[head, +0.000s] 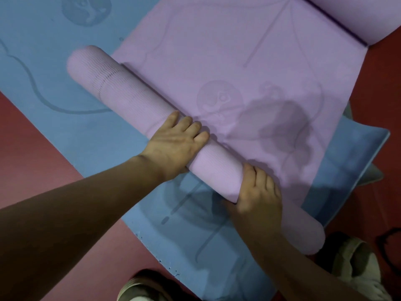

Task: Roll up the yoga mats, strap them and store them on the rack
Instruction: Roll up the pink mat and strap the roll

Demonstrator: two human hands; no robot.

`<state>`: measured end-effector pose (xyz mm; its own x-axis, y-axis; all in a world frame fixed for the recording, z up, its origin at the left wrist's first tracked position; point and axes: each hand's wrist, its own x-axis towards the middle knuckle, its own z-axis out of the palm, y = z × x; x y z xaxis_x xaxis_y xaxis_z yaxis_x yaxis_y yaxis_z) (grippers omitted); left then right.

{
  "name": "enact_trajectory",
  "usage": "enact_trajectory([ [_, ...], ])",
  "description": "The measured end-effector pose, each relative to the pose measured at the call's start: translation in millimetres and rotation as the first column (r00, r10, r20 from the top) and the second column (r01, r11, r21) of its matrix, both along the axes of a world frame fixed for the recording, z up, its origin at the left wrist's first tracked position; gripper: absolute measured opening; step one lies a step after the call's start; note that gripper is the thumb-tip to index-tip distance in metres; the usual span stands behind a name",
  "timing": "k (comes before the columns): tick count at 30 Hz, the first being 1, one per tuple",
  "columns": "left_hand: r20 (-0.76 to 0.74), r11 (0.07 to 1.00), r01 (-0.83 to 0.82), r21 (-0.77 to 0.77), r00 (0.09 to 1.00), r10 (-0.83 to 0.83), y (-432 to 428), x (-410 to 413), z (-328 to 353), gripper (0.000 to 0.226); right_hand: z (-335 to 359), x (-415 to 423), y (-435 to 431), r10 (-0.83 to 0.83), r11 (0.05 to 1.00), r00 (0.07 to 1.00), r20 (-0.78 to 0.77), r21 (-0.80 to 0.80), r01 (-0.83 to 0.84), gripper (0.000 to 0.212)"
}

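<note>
The left hand (173, 144) and right hand (258, 196) curl close-set fingers over a half-rolled pink mat (134, 98) atop a blue mat (86, 131); even pressure should keep the roll tight and straight.

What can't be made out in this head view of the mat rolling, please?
Rack: outside the head view.
Pink mat: far end cut off by the top edge.
Blue mat: middle covered by the pink mat.
Black thing: cut by the right edge, too dark to name.
Left hand: thumb hidden under its palm, on the roll.
</note>
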<state>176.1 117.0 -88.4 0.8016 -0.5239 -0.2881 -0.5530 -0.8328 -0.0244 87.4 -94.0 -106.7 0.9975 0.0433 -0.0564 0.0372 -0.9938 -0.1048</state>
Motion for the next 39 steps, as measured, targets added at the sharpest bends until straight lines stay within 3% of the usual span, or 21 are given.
enact_trajectory([
  [5, 0.129, 0.991, 0.012, -0.137, 0.992, 0.006, 8, 1, -7, 0.096, 5, -1, -3, 0.046, 0.997, 0.999, 0.021, 0.066, -0.047, 0.074],
  [10, 0.112, 0.976, -0.040, -0.216, 0.992, 0.065, 10, -41, -3, 0.073, 14, -31, -14, 0.149, 0.983, 0.987, -0.053, 0.118, -0.142, 0.070],
  [14, 0.064, 0.975, -0.074, -0.209, 0.994, 0.089, 6, -91, -3, 0.062, 7, -71, -22, 0.233, 0.969, 0.972, 0.035, 0.074, -0.235, 0.056],
  [16, 0.060, 0.975, -0.108, -0.195, 0.991, 0.122, 2, -100, -5, 0.055, 4, -77, -25, 0.238, 0.967, 0.970, 0.052, 0.078, -0.241, 0.059],
  [18, 0.060, 0.970, -0.136, -0.201, 0.987, 0.151, 2, -98, -4, 0.058, 5, -71, -27, 0.268, 0.953, 0.963, 0.015, 0.145, -0.267, 0.066],
  [21, 0.032, 0.962, -0.132, -0.239, 0.989, 0.143, 9, -90, -1, 0.070, 17, -50, -27, 0.250, 0.950, 0.950, -0.188, 0.234, -0.204, 0.080],
  [24, 0.025, 0.963, -0.098, -0.251, 0.994, 0.107, 10, -81, 1, 0.084, 24, -34, -29, 0.223, 0.959, 0.930, -0.293, 0.239, -0.154, 0.081],
  [31, 0.005, 0.965, -0.104, -0.241, 0.994, 0.108, 13, -71, 0, 0.084, 23, -17, -44, 0.289, 0.947, 0.915, -0.281, 0.223, -0.231, 0.079],
  [36, -0.026, 0.959, -0.154, -0.238, 0.988, 0.153, 11, -60, 9, 0.080, 26, -8, -47, 0.301, 0.946, 0.910, -0.285, 0.206, -0.248, 0.093],
  [39, -0.020, 0.955, -0.160, -0.250, 0.987, 0.160, 7, -53, 11, 0.077, 29, 0, -52, 0.302, 0.938, 0.914, -0.271, 0.254, -0.234, 0.086],
])
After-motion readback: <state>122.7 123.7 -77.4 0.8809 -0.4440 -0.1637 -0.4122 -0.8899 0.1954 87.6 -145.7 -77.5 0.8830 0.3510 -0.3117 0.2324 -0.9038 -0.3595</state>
